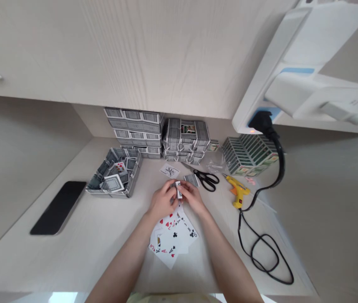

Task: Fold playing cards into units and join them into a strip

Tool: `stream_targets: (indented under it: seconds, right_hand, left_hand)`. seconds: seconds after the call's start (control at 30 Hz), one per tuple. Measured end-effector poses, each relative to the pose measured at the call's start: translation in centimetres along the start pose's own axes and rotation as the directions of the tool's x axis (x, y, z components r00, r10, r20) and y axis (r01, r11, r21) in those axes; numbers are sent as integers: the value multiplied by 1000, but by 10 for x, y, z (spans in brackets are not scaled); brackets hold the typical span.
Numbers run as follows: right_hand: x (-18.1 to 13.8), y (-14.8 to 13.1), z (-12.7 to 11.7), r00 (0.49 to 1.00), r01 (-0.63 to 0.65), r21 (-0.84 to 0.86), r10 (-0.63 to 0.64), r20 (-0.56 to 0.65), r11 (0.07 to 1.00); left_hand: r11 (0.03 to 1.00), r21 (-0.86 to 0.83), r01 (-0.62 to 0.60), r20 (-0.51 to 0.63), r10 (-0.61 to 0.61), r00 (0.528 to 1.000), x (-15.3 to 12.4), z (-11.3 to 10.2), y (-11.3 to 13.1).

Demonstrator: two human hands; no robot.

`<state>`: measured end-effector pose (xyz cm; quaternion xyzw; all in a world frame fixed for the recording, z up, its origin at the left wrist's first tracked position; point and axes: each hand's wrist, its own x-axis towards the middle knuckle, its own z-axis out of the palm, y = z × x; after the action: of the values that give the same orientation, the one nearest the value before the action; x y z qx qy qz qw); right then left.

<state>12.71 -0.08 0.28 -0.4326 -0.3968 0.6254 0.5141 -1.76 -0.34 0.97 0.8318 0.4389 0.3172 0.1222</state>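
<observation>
A power strip point(270, 67) is seen nearest, toward one o'clock. A card point(179, 190) is pinched between the fingertips of the left hand point(163, 201) and the right hand point(193, 198). Loose cards point(168, 240) are spread toward six o'clock; scissors point(201, 174) are placed toward two, a glue gun point(241, 191) toward three, a phone point(59, 208) toward nine.

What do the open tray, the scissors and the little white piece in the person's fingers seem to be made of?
Open tray: playing cards, probably coated paper; grey patterned backs show on its walls.
Scissors: likely smooth black plastic handles, and metal blades, judging by their grey colour.
Little white piece: apparently folded playing card, smooth; it has a white face and dark print.
</observation>
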Motion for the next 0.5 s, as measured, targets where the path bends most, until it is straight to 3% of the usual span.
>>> stream_targets:
  seconds: [0.23, 0.5]
  right_hand:
    - [-2, -4, 3, 999, 24, -46, -25, -21, 999]
    - [-2, -3, 2, 999, 23, -82, -19, 51, 996]
  left_hand:
    - [1000, -24, -10, -20, 10, 1000, 0, 0, 1]
    - [1000, -5, -8, 7, 8, 1000, -1, 5, -1]
